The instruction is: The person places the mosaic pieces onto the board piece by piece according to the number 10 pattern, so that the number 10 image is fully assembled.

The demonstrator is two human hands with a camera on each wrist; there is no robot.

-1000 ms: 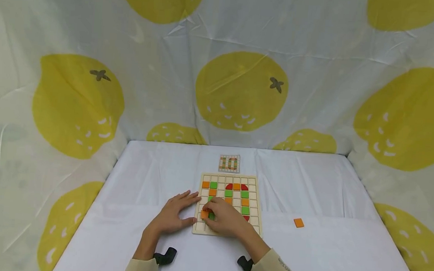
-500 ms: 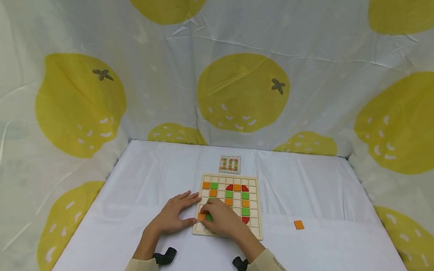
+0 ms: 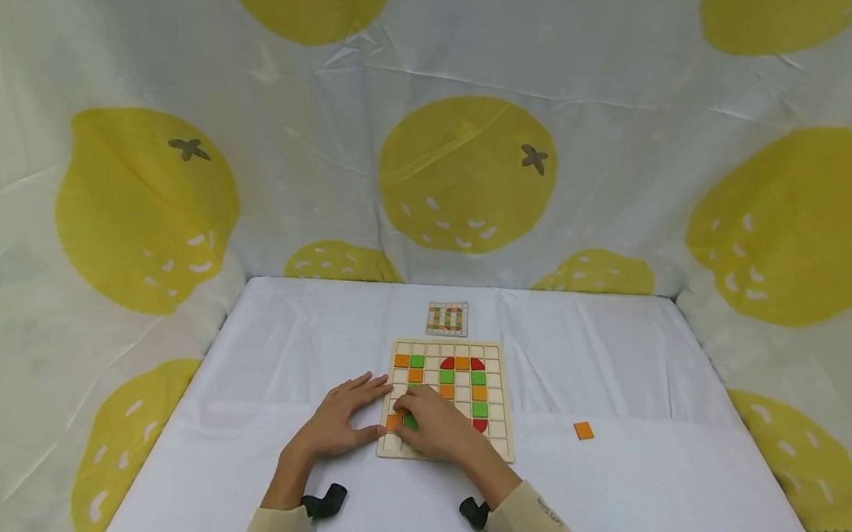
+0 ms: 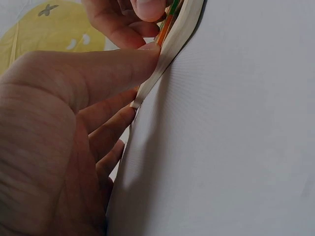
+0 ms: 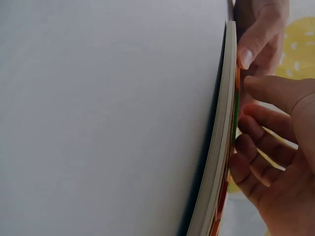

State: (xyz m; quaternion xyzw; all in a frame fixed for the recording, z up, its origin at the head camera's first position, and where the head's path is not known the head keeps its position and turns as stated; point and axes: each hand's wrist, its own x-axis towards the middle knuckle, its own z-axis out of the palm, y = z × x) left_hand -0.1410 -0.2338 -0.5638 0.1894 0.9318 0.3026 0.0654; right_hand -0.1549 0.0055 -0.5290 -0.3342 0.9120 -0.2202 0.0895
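A square wooden grid board (image 3: 504, 446) lies on the table, bearing orange, green and red pieces. My left hand (image 3: 343, 420), fingers spread, rests against its left edge; in the left wrist view the thumb (image 4: 123, 66) touches the rim. My right hand (image 3: 438, 425) hovers over the lower left of the board, hiding several cells. Just beside its fingertips, an orange square tile (image 3: 394, 422) lies flat in a cell near the left edge, next to a partly covered green tile (image 3: 411, 420). In the right wrist view, the bent fingers (image 5: 266, 142) and thumb hold nothing visible.
Behind the board lies a small pattern card (image 3: 448, 319) with a coloured grid. A loose orange square tile (image 3: 583, 431) sits on the white tablecloth to the right. A lemon-print curtain (image 3: 468, 175) hangs behind and along both sides of the table.
The orange tile in my right hand's fingers has gone down and left into a cell at the board's lower left. My right fingers have come off it slightly. The left hand stays put.
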